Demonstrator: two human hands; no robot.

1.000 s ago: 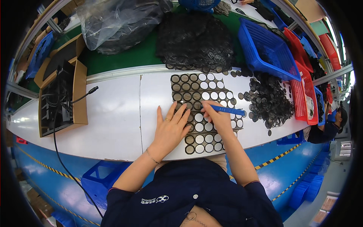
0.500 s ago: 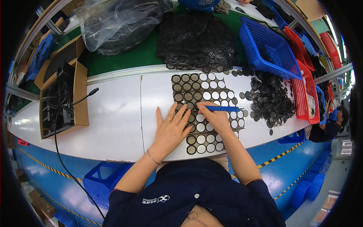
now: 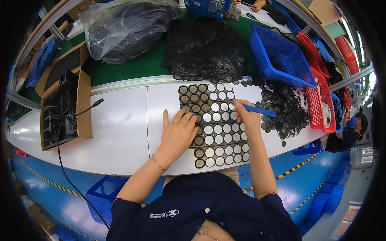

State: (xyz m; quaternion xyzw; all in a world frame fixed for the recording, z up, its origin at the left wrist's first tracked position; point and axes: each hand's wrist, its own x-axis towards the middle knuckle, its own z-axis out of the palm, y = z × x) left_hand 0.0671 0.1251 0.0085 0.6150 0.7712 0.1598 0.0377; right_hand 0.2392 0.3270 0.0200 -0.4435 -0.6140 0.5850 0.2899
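Note:
On the white table lies a dark sheet [image 3: 204,118] with rows of ringed circles. Those on its left side are filled brownish-grey, while many toward the right show white. My left hand [image 3: 177,130] rests flat on the sheet's left edge, fingers spread and holding nothing. At the right edge of the sheet my right hand [image 3: 248,114] is closed round a slim blue-handled tool [image 3: 263,111], whose handle points right. The tool's working tip is hidden by my fingers. A heap of loose dark discs [image 3: 283,110] lies just right of that hand.
Behind the table edge sit a pile of black sheets [image 3: 203,50] and a clear plastic bag [image 3: 128,30]. Blue [image 3: 281,74] and red baskets [image 3: 315,108] stand at right. An open carton [image 3: 85,104] with a cable is at left. A co-worker [image 3: 350,132] is far right.
My right hand has moved right with the blue-handled tool, from the middle of the sheet to its right edge. More circles show white. Loose discs at the sheet's right edge are gone from there.

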